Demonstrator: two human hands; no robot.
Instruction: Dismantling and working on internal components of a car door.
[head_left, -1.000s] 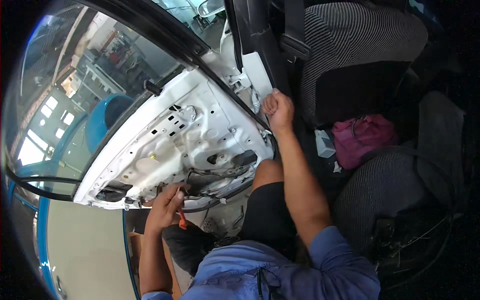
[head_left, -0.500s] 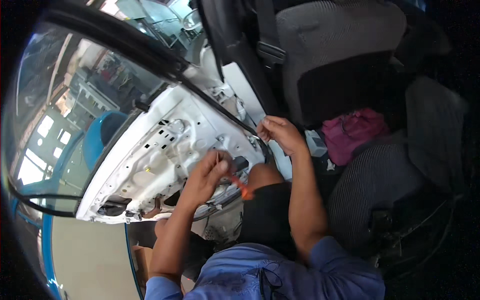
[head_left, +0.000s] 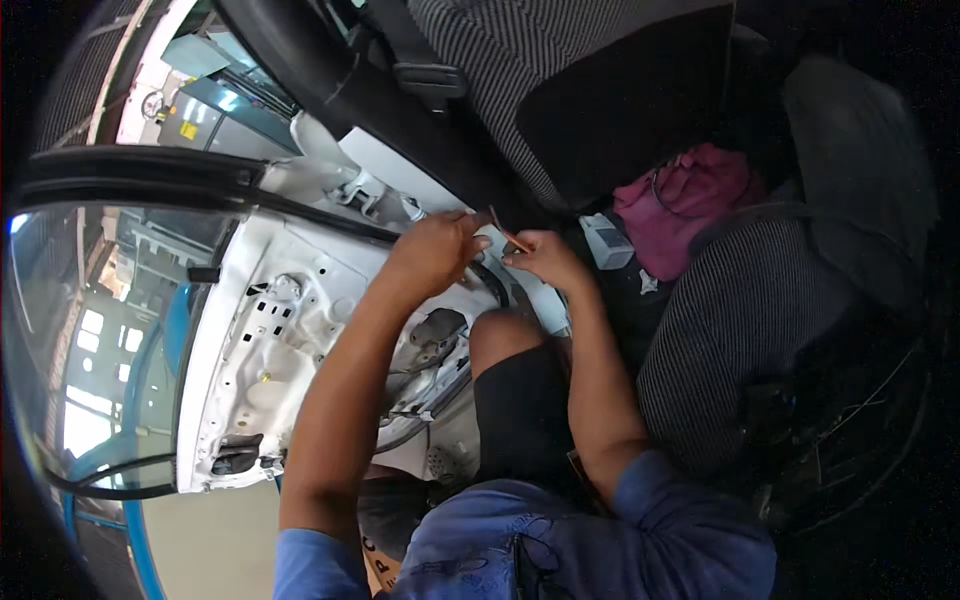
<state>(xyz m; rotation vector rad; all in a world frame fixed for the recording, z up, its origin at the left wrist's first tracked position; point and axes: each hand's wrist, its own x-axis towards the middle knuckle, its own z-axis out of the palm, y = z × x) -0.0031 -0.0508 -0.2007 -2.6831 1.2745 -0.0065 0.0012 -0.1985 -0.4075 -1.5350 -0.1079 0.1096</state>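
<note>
My left hand (head_left: 440,250) is at the door's upper inner corner, fingers curled at the upper end of a thin orange tool (head_left: 515,240). My right hand (head_left: 550,263) pinches the tool's lower part. Both hands are just in front of the white sill (head_left: 542,305), near a black rubber seal (head_left: 330,220). The white car door (head_left: 205,380), without a trim panel, stands open on the left, with holes, a loom and a window frame; my left forearm hides part of it.
A striped seat (head_left: 560,40) with a belt buckle (head_left: 430,80) is above; another seat (head_left: 720,330) is right. A pink bag (head_left: 680,240) and small pale box (head_left: 605,240) lie between them. My knee (head_left: 500,340) is below my hands. A workshop shows beyond the glass.
My left hand has moved up and right from the lower door with the orange tool, meeting my right hand, which has lowered slightly and now pinches it. The view has shifted.
</note>
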